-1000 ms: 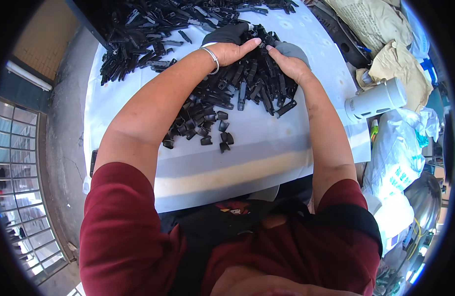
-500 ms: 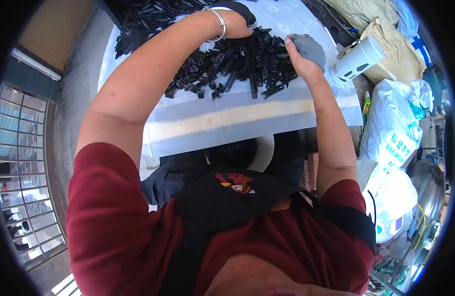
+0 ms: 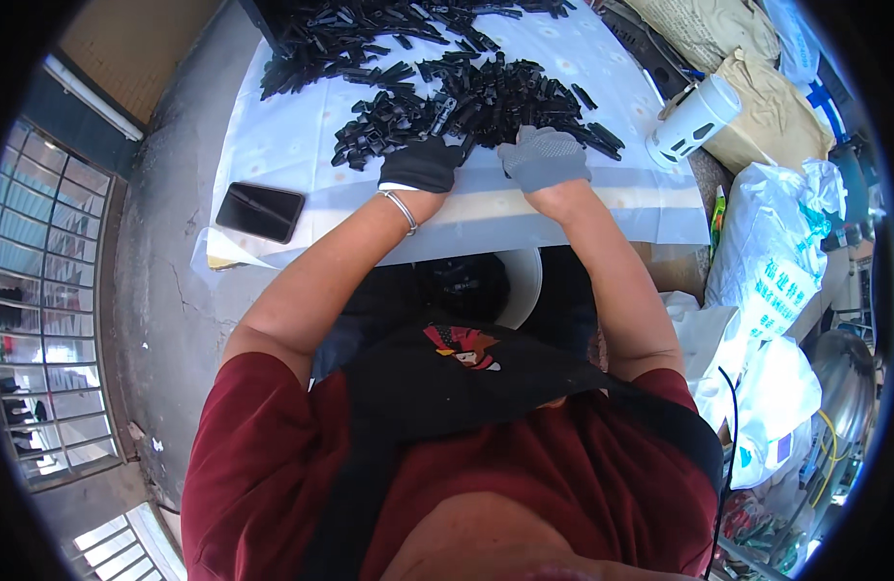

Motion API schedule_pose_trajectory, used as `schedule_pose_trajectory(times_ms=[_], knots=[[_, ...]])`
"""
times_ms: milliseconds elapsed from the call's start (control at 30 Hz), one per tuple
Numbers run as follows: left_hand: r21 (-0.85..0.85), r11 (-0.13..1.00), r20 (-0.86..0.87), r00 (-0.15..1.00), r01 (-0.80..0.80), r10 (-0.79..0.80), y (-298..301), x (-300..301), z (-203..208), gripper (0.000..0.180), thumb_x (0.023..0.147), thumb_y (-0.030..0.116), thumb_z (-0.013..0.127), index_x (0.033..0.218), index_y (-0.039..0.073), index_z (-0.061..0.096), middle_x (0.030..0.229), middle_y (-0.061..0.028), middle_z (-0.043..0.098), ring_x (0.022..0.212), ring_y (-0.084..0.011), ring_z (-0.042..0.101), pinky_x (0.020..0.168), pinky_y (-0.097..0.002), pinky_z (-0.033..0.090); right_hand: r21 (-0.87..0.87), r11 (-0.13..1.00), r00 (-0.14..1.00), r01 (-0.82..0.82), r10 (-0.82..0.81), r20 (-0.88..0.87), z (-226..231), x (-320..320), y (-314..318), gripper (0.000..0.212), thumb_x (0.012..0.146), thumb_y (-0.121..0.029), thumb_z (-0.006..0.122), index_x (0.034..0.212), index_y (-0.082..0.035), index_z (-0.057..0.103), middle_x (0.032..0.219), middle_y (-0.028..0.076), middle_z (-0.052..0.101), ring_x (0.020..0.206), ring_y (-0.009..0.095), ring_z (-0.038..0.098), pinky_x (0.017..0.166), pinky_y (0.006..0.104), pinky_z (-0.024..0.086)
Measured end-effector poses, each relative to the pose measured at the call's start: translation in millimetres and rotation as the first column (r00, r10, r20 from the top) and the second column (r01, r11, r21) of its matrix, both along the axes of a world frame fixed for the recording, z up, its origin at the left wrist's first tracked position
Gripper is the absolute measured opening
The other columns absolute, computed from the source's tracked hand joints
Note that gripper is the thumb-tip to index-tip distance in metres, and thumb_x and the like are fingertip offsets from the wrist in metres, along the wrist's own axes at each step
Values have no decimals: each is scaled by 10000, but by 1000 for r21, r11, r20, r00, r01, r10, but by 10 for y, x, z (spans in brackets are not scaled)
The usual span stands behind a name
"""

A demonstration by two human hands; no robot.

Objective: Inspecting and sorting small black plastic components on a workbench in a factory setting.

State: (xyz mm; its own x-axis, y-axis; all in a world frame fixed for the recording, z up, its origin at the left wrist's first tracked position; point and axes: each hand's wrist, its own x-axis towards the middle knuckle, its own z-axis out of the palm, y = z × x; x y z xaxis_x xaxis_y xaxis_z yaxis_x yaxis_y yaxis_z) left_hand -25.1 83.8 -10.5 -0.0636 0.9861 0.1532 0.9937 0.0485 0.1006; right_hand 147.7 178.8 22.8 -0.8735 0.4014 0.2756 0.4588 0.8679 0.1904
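Observation:
A pile of small black plastic parts [image 3: 505, 92] lies on the covered table. At its near edge my left hand [image 3: 418, 167], in a black glove, is closed with its fingertips toward the parts. What it holds is hard to tell, black against black. Beside it, to the right, my right hand [image 3: 549, 160] in a grey glove has its fingers curled in, touching the pile's near side. Anything inside those fingers is hidden. A second spread of black parts [image 3: 340, 39] lies farther back on the left.
A phone [image 3: 260, 211] lies at the table's near left corner. On the right stands a white tumbler [image 3: 694, 121], by a brown paper sack [image 3: 771, 111] and white bags [image 3: 767, 247]. Below the table's front edge shows a round container's pale rim [image 3: 529, 290].
Both hands have come back toward me from the pile's far side and right side to its near edge. The phone, formerly behind my left arm, now shows.

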Motion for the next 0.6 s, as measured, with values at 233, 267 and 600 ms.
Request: schedule_pose_trajectory(times_ms=[233,267,600], knots=[[314,941,217,974,-130,62,-89,-119,-265,241,784,184,500,1005,143,589,927,-125,583,835,-285,583,725,-394,471,16,1000,971,-1,5,-240,-325,-317,-10,118,696,-156,562,796,-112,607,859,108,581,782,267,583,641,389,464],[352,920,271,960,-170,74,-60,-240,-390,247,762,208,554,990,120,584,931,-122,585,840,-292,578,736,-388,466,23,998,945,-61,65,-321,-239,-336,-107,132,682,-156,579,801,-104,606,859,110,580,776,269,583,641,385,462],[527,816,457,888,-236,-38,-66,-276,-106,216,786,175,557,965,54,578,912,-147,595,845,-311,578,753,-371,458,-272,962,860,-19,-123,-495,-68,-24,-663,280,847,-283,493,968,-48,582,902,168,600,818,330,573,722,421,452]])
